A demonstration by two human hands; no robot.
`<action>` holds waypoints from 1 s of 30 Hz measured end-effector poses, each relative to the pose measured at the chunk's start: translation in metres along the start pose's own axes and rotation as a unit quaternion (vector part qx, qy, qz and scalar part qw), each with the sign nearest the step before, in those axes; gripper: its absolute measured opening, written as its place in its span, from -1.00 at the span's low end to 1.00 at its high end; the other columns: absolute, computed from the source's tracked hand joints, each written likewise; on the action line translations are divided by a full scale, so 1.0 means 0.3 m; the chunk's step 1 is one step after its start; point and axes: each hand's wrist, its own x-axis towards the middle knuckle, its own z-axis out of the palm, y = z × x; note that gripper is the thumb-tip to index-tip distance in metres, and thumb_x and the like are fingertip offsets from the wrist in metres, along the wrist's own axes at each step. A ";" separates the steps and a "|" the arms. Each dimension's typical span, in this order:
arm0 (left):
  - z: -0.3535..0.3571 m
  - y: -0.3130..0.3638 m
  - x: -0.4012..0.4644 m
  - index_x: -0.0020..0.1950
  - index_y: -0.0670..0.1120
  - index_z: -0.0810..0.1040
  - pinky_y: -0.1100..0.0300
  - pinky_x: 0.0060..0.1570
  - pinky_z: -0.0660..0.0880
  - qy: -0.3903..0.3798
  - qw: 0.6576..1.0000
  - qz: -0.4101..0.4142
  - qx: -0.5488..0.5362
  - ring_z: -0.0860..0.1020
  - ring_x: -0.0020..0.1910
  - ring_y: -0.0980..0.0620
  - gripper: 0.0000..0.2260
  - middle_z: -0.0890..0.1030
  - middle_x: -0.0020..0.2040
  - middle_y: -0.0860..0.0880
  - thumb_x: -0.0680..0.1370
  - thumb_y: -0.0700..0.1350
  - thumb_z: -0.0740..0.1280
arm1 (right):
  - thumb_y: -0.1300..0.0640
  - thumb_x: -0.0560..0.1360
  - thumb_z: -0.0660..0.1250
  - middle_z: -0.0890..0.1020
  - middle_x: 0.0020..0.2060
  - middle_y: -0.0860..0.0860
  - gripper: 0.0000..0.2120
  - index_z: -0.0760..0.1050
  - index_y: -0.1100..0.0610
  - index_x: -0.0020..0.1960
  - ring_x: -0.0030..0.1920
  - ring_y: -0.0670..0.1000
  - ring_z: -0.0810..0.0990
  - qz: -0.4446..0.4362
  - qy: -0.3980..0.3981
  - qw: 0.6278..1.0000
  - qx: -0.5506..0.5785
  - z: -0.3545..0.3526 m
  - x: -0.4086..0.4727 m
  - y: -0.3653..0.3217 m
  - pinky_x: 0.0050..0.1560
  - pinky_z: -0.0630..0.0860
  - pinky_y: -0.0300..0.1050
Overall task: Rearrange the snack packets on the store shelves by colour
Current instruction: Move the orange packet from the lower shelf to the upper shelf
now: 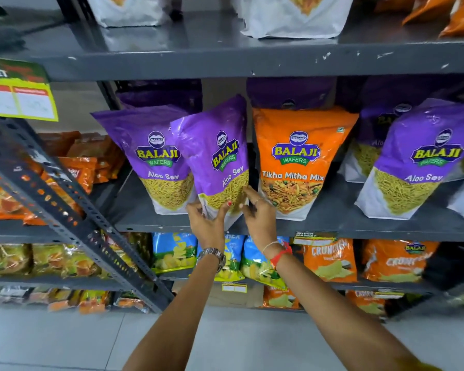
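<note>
1. 2 hands meet at the base of a tilted purple aloo sev packet (217, 159) near the middle of the view, on the grey middle shelf (332, 226).
2. the left hand (206, 223) grips the packet's bottom corner, fingers curled around it, thumb on the front.
3. the right hand (257, 212) touches the packet's lower right edge with loosely spread fingers; whether it pinches the edge, i cannot tell.
4. the tilted packet leans toward 1 o'clock, overlapping a second purple packet (150, 156) at its 9 o'clock.
5. at its 3 o'clock, just beside it, stands an orange tikha mitha mix packet (296, 159).
6. further toward 3 o'clock, a third purple packet (418, 164) stands upright.
7. at 6 o'clock, on the shelf below, sit blue chip packets (173, 253).
</note>
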 end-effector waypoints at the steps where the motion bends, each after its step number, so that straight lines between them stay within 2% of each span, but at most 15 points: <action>1: 0.005 0.003 0.004 -0.01 -0.07 0.30 -0.10 0.04 0.53 -0.008 1.000 -0.004 -0.003 0.54 0.01 -0.14 -0.56 0.56 0.02 -0.17 0.32 -0.11 0.52 | 0.38 0.48 0.30 0.59 0.23 0.07 -0.64 0.51 0.23 0.26 0.25 0.01 0.53 0.001 0.031 0.999 0.016 -0.018 -0.016 0.009 0.25 0.42 -0.28; 3: 0.008 0.023 -0.012 0.11 -0.09 0.32 0.06 0.14 0.49 -0.009 1.000 -0.008 -0.024 0.51 0.11 -0.05 -0.52 0.52 0.11 -0.09 0.33 -0.14 0.52 | 0.39 0.45 0.32 0.62 0.04 0.01 -0.71 0.57 0.24 0.15 0.03 0.00 0.63 0.017 0.138 0.988 0.064 -0.077 -0.062 0.018 0.07 0.59 -0.08; 5: 0.017 0.037 -0.054 0.27 -0.12 0.31 0.20 0.26 0.40 0.041 0.997 0.023 -0.053 0.41 0.23 0.07 -0.39 0.42 0.24 -0.05 0.32 -0.19 0.52 | 0.39 0.41 0.38 0.59 -0.02 0.03 -0.72 0.56 0.21 0.09 -0.10 0.01 0.63 0.025 0.250 0.964 0.081 -0.150 -0.083 0.037 -0.07 0.64 0.00; 7: 0.052 0.046 -0.112 0.30 -0.09 0.31 0.04 0.32 0.36 0.098 0.987 0.109 -0.059 0.33 0.35 0.02 -0.39 0.36 0.31 -0.04 0.33 -0.23 0.50 | 0.35 0.35 0.45 0.48 0.03 0.04 -0.65 0.53 0.18 0.11 -0.09 0.02 0.56 0.037 0.317 0.946 0.050 -0.225 -0.073 0.068 -0.10 0.64 0.01; 8: 0.077 0.053 -0.138 0.27 -0.05 0.33 0.00 0.29 0.37 0.093 0.983 0.149 -0.060 0.33 0.35 0.00 -0.45 0.36 0.29 0.01 0.36 -0.24 0.47 | 0.31 0.32 0.48 0.43 0.04 0.04 -0.59 0.50 0.17 0.14 -0.08 0.03 0.52 0.046 0.327 0.944 0.028 -0.255 -0.062 0.082 -0.10 0.62 0.00; 10: 0.142 0.073 -0.165 0.21 -0.03 0.37 -0.02 0.23 0.40 0.007 0.983 0.175 -0.061 0.37 0.28 0.04 -0.58 0.38 0.22 0.13 0.42 -0.26 0.39 | 0.19 0.27 0.54 0.38 0.07 0.02 -0.41 0.42 0.16 0.24 0.00 0.06 0.47 0.061 0.299 0.952 -0.012 -0.298 -0.029 0.120 -0.05 0.57 -0.01; 12: 0.210 0.088 -0.162 0.27 -0.02 0.34 -0.07 0.24 0.42 -0.113 0.981 0.150 -0.054 0.35 0.32 0.09 -0.59 0.36 0.26 0.15 0.46 -0.19 0.36 | 0.02 0.21 0.59 0.39 0.13 0.02 -0.19 0.29 0.12 0.36 0.15 0.11 0.45 0.088 0.219 0.972 -0.016 -0.316 0.010 0.177 0.12 0.51 0.01; 14: 0.270 0.092 -0.142 0.39 0.04 0.21 -0.15 0.32 0.36 -0.194 0.974 0.100 -0.059 0.25 0.43 0.04 -0.43 0.27 0.39 0.05 0.44 -0.07 0.38 | -0.16 0.11 0.60 0.42 0.27 0.09 0.04 0.16 0.07 0.43 0.31 0.11 0.42 0.131 0.133 0.982 0.019 -0.330 0.043 0.228 0.30 0.44 0.11; 16: 0.317 0.097 -0.117 0.46 -0.01 0.08 -0.12 0.40 0.28 -0.218 0.973 0.051 -0.055 0.19 0.46 -0.03 -0.25 0.16 0.47 -0.08 0.39 -0.04 0.43 | -0.21 0.07 0.61 0.41 0.37 0.10 0.13 0.09 0.00 0.46 0.39 0.05 0.40 0.156 0.068 0.983 0.067 -0.343 0.073 0.268 0.38 0.39 0.18; 19: 0.358 0.114 -0.089 0.47 -0.08 0.03 -0.06 0.37 0.33 -0.247 0.966 -0.006 -0.075 0.32 0.39 -0.06 -0.14 0.26 0.45 -0.14 0.32 -0.07 0.47 | 0.03 0.17 0.63 0.47 0.30 0.04 -0.05 0.18 0.07 0.41 0.30 -0.01 0.46 0.154 0.019 0.985 0.081 -0.367 0.089 0.255 0.35 0.42 0.08; 21: 0.370 0.116 -0.082 0.45 -0.11 0.08 0.05 0.25 0.40 -0.263 0.962 -0.025 -0.075 0.40 0.26 0.00 -0.24 0.36 0.34 -0.10 0.38 -0.21 0.45 | 0.10 0.22 0.61 0.54 0.22 0.09 -0.25 0.32 0.07 0.31 0.24 0.04 0.50 0.159 0.013 0.985 0.066 -0.372 0.099 0.246 0.30 0.46 0.09; 23: 0.361 0.127 -0.080 0.42 -0.15 0.14 0.15 0.15 0.39 -0.268 0.961 -0.026 -0.064 0.41 0.19 0.05 -0.34 0.40 0.25 -0.07 0.42 -0.28 0.41 | 0.10 0.22 0.60 0.57 0.19 0.15 -0.33 0.39 0.10 0.25 0.23 0.10 0.52 0.154 0.019 0.987 0.051 -0.374 0.100 0.241 0.25 0.48 0.08; 25: 0.347 0.130 -0.082 0.38 -0.20 0.20 0.19 0.11 0.42 -0.267 0.962 -0.019 -0.058 0.44 0.14 0.05 -0.39 0.44 0.21 -0.08 0.41 -0.30 0.41 | 0.14 0.23 0.60 0.60 0.15 0.15 -0.36 0.42 0.16 0.23 0.18 0.08 0.55 0.152 0.031 0.987 0.046 -0.374 0.088 0.239 0.17 0.52 -0.09; 28: 0.324 0.146 -0.110 0.35 -0.22 0.23 0.30 0.05 0.47 -0.260 0.965 -0.015 -0.042 0.46 0.09 0.05 -0.42 0.45 0.15 -0.04 0.41 -0.31 0.40 | 0.20 0.26 0.58 0.60 0.01 0.05 -0.44 0.46 0.21 0.19 0.00 -0.08 0.56 0.140 0.050 0.988 0.041 -0.386 0.041 0.217 -0.11 0.42 -0.56; 30: 0.303 0.160 -0.140 0.36 -0.21 0.22 0.19 0.08 0.46 -0.256 0.965 -0.019 -0.046 0.46 0.11 0.04 -0.42 0.45 0.15 -0.04 0.41 -0.33 0.40 | 0.21 0.26 0.57 0.60 -0.04 0.03 -0.47 0.48 0.23 0.17 -0.05 -0.11 0.54 0.120 0.063 0.990 0.032 -0.399 0.006 0.196 -0.17 0.39 -0.60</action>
